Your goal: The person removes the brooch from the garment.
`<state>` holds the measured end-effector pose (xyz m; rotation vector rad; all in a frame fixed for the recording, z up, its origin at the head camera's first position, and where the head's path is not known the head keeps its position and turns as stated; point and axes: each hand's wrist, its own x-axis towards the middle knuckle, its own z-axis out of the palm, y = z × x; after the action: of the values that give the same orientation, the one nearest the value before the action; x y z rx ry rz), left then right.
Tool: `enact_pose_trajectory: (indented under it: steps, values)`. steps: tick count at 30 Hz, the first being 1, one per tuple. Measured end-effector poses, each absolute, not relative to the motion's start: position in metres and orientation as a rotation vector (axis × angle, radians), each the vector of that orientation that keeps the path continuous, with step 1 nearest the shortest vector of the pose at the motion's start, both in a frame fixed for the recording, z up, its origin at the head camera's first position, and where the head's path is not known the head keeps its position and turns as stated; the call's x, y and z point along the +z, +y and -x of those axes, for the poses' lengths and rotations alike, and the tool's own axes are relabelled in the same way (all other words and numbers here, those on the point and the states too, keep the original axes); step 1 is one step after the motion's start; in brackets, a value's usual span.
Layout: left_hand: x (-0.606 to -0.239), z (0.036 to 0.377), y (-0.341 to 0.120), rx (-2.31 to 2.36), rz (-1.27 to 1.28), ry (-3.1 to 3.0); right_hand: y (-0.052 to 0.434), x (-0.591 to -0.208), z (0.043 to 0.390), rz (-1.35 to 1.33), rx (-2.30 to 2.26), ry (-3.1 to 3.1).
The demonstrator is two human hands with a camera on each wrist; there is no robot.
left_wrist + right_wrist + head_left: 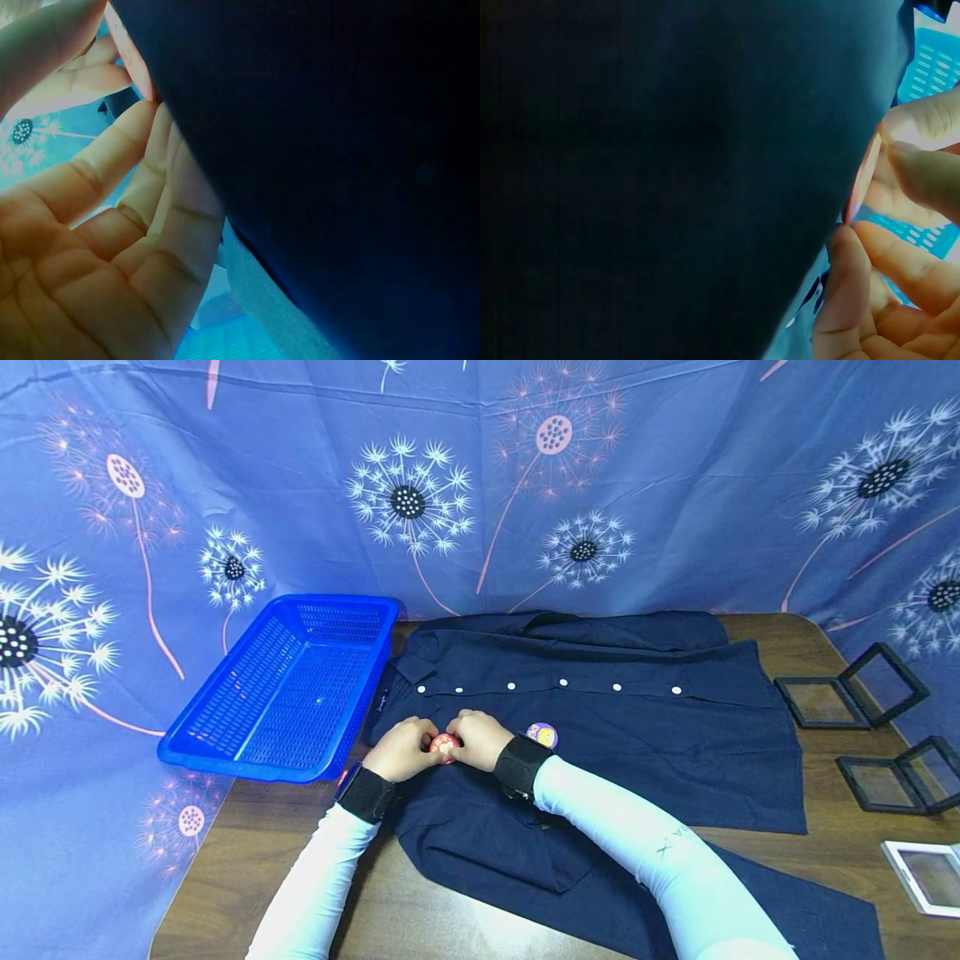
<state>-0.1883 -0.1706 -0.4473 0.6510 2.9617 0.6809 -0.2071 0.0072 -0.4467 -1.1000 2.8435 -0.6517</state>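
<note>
On the shirt (pixel 600 718), near its 9 o'clock edge, the left hand (pixel 401 749) and right hand (pixel 477 739) both pinch a red badge (pixel 444 747) between fingertips. Best, I judge, to keep the cloth flat and the badge level while working it. It is small, round, red — a purple badge (pixel 542 735) lies at its 3 o'clock.

You can't read the red badge (pixel 445 747): fingers hide its rim. Dark shirt (pixel 600 727) blots out both wrist views; white frame (pixel 928 877) cut by right edge.
</note>
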Motion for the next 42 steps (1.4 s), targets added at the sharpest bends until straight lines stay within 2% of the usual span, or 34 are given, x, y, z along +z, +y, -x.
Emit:
enact_pose_trajectory:
  steps: [42]
  values:
    - [-0.443,0.184,-0.168,0.675,-0.631,2.969,0.001,-0.438,0.209,0.983,-0.583,2.783]
